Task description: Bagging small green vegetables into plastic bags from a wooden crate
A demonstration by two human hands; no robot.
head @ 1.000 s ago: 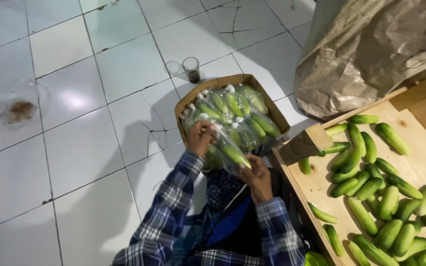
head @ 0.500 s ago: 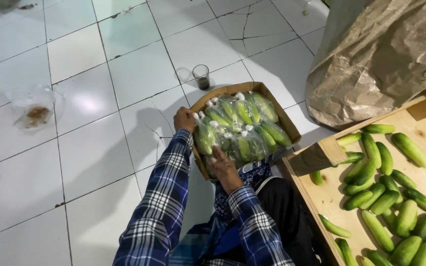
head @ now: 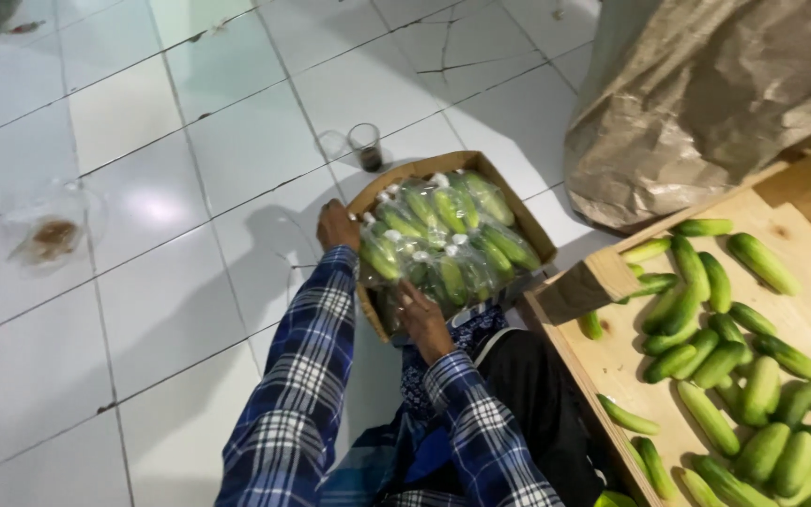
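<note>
A cardboard box (head: 518,221) sits on the white tiled floor, filled with clear plastic bags of green cucumbers (head: 443,239). My left hand (head: 337,225) grips the box's left rim. My right hand (head: 421,314) rests on the near edge of the box, touching the bagged cucumbers. Both sleeves are blue plaid.
A shallow wooden tray (head: 593,286) at right holds several loose cucumbers (head: 725,366). A crumpled brown sack (head: 706,103) lies behind it. A small glass of dark liquid (head: 366,147) stands just beyond the box. A clear plastic bag with brown contents (head: 49,230) lies at left.
My left hand moved from the bags to the box's left rim. My right hand lowered onto the box's near edge, and the bags now lie settled in the box.
</note>
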